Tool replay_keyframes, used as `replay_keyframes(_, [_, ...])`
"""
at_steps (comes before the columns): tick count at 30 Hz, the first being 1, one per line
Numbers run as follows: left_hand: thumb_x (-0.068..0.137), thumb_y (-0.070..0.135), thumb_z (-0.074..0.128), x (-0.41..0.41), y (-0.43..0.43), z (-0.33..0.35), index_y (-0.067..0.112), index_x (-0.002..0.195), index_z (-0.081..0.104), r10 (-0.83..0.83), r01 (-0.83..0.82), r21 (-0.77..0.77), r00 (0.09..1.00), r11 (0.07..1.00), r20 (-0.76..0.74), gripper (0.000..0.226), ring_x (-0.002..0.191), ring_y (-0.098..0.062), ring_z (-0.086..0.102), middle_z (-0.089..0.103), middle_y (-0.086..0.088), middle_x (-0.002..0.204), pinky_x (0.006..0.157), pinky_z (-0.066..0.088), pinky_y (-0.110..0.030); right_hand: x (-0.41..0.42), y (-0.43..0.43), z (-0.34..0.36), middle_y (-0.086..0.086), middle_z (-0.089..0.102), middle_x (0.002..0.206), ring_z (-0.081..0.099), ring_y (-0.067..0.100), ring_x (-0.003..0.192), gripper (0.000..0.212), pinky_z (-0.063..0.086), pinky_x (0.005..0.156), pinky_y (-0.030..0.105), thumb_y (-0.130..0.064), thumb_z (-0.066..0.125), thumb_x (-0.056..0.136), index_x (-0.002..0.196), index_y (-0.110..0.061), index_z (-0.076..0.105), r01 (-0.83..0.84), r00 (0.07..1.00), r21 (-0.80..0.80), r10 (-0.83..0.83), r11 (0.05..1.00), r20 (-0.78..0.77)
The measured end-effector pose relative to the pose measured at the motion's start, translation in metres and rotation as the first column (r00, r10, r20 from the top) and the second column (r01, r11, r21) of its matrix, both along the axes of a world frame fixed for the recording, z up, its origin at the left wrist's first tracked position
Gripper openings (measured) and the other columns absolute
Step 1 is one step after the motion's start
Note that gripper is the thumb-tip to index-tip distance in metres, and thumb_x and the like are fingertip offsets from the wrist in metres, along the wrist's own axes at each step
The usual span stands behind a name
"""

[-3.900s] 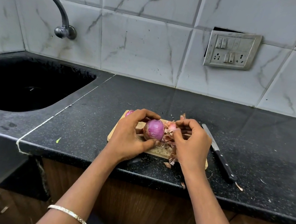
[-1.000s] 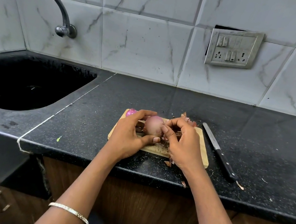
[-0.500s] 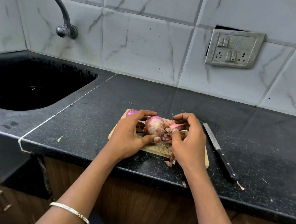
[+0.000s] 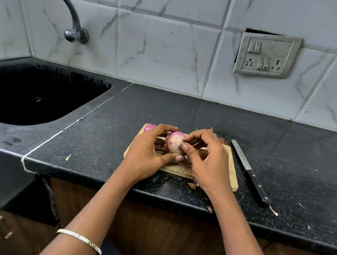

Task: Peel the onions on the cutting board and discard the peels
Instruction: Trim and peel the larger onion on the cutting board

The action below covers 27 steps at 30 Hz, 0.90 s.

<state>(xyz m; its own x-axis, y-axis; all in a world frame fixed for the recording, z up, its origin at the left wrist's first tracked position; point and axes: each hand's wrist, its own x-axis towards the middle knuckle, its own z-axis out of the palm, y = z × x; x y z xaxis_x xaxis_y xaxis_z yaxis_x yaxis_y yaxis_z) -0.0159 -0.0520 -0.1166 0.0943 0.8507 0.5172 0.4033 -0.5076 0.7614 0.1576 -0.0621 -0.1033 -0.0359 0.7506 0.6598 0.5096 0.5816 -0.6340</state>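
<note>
Knife [image 4: 248, 172] beside cutting board [image 4: 231, 177] — right hand [image 4: 208, 164] over peels [image 4: 219, 138]

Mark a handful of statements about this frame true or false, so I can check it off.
1. The left hand grips an onion over the cutting board. True.
2. The right hand holds the knife. False: the knife lies on the counter to the right of the board, and the right hand pinches at the onion's skin.
3. A second onion sits at the board's far left corner. True.
4. The sink is to the right of the board. False: it is to the left.
5. All peels have been cleared away. False: loose peels lie on the board and the counter.
</note>
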Motion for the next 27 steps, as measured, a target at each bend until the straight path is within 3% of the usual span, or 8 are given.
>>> replay_keyframes(3, [0.069, 0.028, 0.094, 0.0003, 0.0003, -0.0001, 0.025, 0.129, 0.064, -0.002, 0.002, -0.009, 1.0, 1.0, 0.007, 0.067, 0.106, -0.002, 0.067, 0.068, 0.015, 0.118, 0.094, 0.058, -0.027, 0.0, 0.0001, 0.0003, -0.008, 0.064, 0.088, 0.059, 0.008, 0.086, 0.012, 0.045, 0.075, 0.024, -0.014, 0.075, 0.087, 0.09, -0.021, 0.066, 0.002, 0.999, 0.01, -0.002, 1.0, 0.033])
replay_keyframes(8, [0.07, 0.028, 0.094, 0.0004, 0.0004, 0.0006, 0.026, 0.13, 0.064, -0.007, 0.007, -0.021, 1.0, 1.0, 0.011, 0.067, 0.105, 0.0, 0.067, 0.068, 0.015, 0.117, 0.093, 0.058, -0.024, 0.0, -0.0002, 0.0, -0.008, 0.063, 0.095, 0.057, 0.004, 0.091, 0.013, 0.041, 0.08, 0.016, -0.017, 0.072, 0.091, 0.099, -0.024, 0.065, -0.008, 0.996, 0.017, 0.006, 1.0, 0.088])
replay_keyframes(13, [0.069, 0.026, 0.094, 0.0005, -0.0004, 0.0005, 0.024, 0.129, 0.065, -0.009, 0.009, -0.013, 1.0, 1.0, 0.018, 0.067, 0.104, 0.001, 0.067, 0.069, 0.012, 0.116, 0.091, 0.056, -0.017, -0.0001, -0.0005, 0.0006, -0.004, 0.066, 0.09, 0.058, 0.005, 0.089, 0.013, 0.033, 0.083, 0.004, -0.014, 0.073, 0.09, 0.095, -0.023, 0.065, -0.003, 0.996, 0.003, 0.002, 1.0, 0.085])
replay_keyframes(18, [0.069, 0.029, 0.094, 0.0005, 0.0004, 0.0006, 0.026, 0.129, 0.064, -0.013, 0.014, -0.007, 1.0, 1.0, 0.004, 0.067, 0.106, -0.001, 0.067, 0.069, 0.013, 0.118, 0.091, 0.056, -0.019, -0.0012, -0.0008, 0.002, 0.001, 0.063, 0.088, 0.059, 0.015, 0.082, 0.011, 0.024, 0.089, -0.005, -0.011, 0.071, 0.09, 0.091, -0.019, 0.064, 0.017, 0.994, -0.006, -0.016, 1.0, 0.11])
replay_keyframes(23, [0.069, 0.026, 0.094, 0.0011, 0.0002, 0.0002, 0.025, 0.129, 0.064, -0.018, 0.018, -0.015, 1.0, 1.0, 0.018, 0.067, 0.103, 0.001, 0.067, 0.069, 0.011, 0.117, 0.091, 0.057, -0.02, -0.0018, -0.0028, 0.0018, 0.002, 0.061, 0.092, 0.057, 0.017, 0.088, 0.008, 0.018, 0.091, -0.007, -0.009, 0.067, 0.093, 0.093, -0.016, 0.062, 0.028, 0.989, -0.014, -0.026, 1.0, 0.143])
replay_keyframes(27, [0.069, 0.026, 0.095, 0.0011, 0.0007, 0.0002, 0.026, 0.129, 0.064, -0.018, 0.018, -0.019, 1.0, 1.0, 0.022, 0.067, 0.102, 0.0, 0.069, 0.069, 0.01, 0.117, 0.091, 0.057, -0.02, -0.0012, -0.0022, -0.0001, -0.001, 0.062, 0.095, 0.055, 0.011, 0.091, 0.007, 0.03, 0.083, 0.001, -0.007, 0.062, 0.095, 0.097, -0.014, 0.059, 0.035, 0.994, -0.011, -0.033, 0.999, 0.1])
